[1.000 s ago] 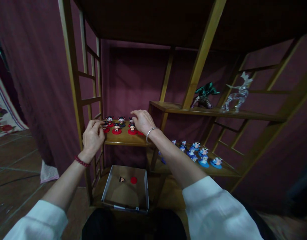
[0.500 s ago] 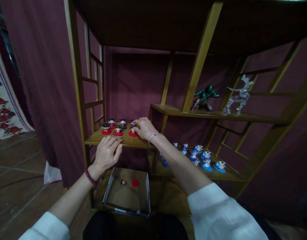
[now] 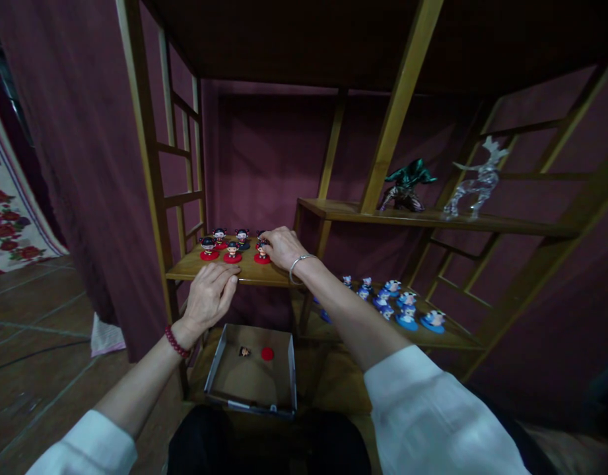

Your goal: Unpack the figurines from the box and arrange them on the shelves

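Note:
Two rows of small dark-haired figurines [image 3: 233, 251], most of them on round red bases, stand on the left wooden shelf [image 3: 185, 268]. My right hand [image 3: 284, 248] has its fingers closed at the head of the front-right figurine [image 3: 262, 252], which stands upright on its red base. The figurine behind it is partly hidden by these fingers. My left hand [image 3: 210, 293] rests with its fingers stretched out flat at the shelf's front edge, just before the front row, holding nothing. Below, an open cardboard box [image 3: 250, 386] contains a small figurine head [image 3: 245, 352] and a red disc [image 3: 267, 353].
Several blue and white figurines [image 3: 406, 313] stand on the lower right shelf [image 3: 432, 341]. Above them, a green figure [image 3: 409, 185] and a clear deer statuette [image 3: 476, 181] share a higher shelf. A slanted wooden post [image 3: 401, 109] divides the unit; a curtain [image 3: 80, 171] hangs left.
The view has shifted a little, so the shelves sit slightly higher. My right hand stays at the front-right figurine, and my left hand stays at the shelf edge.

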The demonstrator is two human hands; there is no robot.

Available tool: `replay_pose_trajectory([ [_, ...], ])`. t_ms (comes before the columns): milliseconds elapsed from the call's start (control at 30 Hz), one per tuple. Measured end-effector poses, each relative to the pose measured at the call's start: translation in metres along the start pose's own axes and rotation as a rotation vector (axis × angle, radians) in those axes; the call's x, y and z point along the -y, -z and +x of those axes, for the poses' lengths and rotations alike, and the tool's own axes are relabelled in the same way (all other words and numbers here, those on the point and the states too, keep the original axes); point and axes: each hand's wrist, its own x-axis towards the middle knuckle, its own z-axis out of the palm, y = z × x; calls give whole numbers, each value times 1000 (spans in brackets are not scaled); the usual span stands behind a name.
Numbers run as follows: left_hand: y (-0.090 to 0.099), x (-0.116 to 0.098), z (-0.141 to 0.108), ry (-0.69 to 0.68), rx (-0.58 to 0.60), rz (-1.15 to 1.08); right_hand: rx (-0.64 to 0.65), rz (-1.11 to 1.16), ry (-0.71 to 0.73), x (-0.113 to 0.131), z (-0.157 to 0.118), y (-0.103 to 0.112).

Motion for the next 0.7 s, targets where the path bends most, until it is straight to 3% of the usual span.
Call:
replay_pose_trajectory([
  [300,27,29,13,296,-311,-7,45,-9,-9,0,3,-2],
  [700,26,35,19,386,-281,-11,38,59,-27,13,7,0],
])
